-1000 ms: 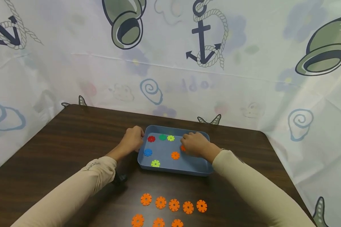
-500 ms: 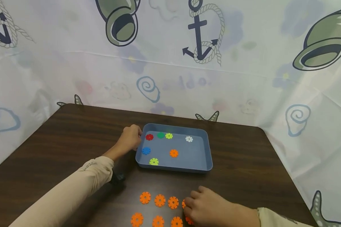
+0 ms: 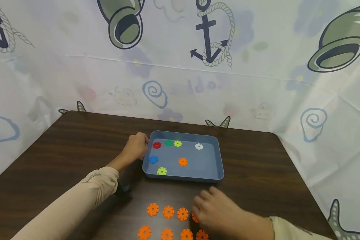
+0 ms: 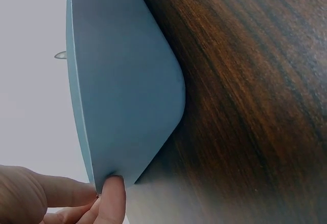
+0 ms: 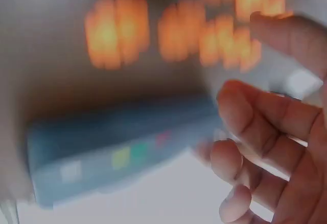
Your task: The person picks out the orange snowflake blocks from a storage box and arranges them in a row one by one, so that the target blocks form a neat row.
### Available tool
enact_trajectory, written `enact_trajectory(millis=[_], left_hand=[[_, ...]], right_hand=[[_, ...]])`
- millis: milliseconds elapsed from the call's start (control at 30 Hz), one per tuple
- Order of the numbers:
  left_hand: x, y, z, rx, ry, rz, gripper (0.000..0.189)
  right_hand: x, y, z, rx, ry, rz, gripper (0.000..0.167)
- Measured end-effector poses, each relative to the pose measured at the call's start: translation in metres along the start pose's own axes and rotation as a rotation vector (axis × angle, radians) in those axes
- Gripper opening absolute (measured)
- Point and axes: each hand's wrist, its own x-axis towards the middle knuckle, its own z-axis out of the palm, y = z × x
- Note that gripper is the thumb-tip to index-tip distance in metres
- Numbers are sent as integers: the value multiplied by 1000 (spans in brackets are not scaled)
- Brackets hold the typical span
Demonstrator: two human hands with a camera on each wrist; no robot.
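Observation:
My left hand (image 3: 134, 146) pinches the left wall of a blue-grey tray (image 3: 205, 168); the left wrist view shows thumb and fingers on its rim (image 4: 84, 127). Flat notched plastic discs lie inside: one orange disc (image 3: 183, 162), a white disc (image 3: 199, 146), a red disc (image 3: 157, 145), a green disc (image 3: 169, 143), a blue disc (image 3: 153, 159) and two yellow-green discs (image 3: 162, 171). My right hand (image 3: 217, 211) is over the table in front of the tray, fingers loosely bent, thumb apart, holding nothing. It partly covers an orange disc (image 3: 194, 218).
Two rows of orange discs (image 3: 168, 212) lie on the dark wooden table (image 3: 87, 146) near me, the lower row cut by the frame edge. A small black object (image 3: 123, 189) is by my left wrist. A patterned white cloth (image 3: 174, 83) hangs behind the table.
My right hand has come out of the tray to the near rows and let go of an orange disc at the lower row's right end. It has since lifted slightly. My left hand stays put.

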Motion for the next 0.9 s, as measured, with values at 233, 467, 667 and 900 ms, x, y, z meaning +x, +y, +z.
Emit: enact_trajectory(millis=[233,467,667,900], left_hand=[[-1,-4,3,0,8,18,23],[-3,-4,9,-10,-8,26,23],[-1,1,6,3,5,33,22],[0,0,4,-2,-7,16,26]], right_hand=[[65,91,27,283,-267,329,34],[104,101,80,485,-511,395,50],[112,93,87,396,-518,368,37],[108,92,86,343,-527,379,36]])
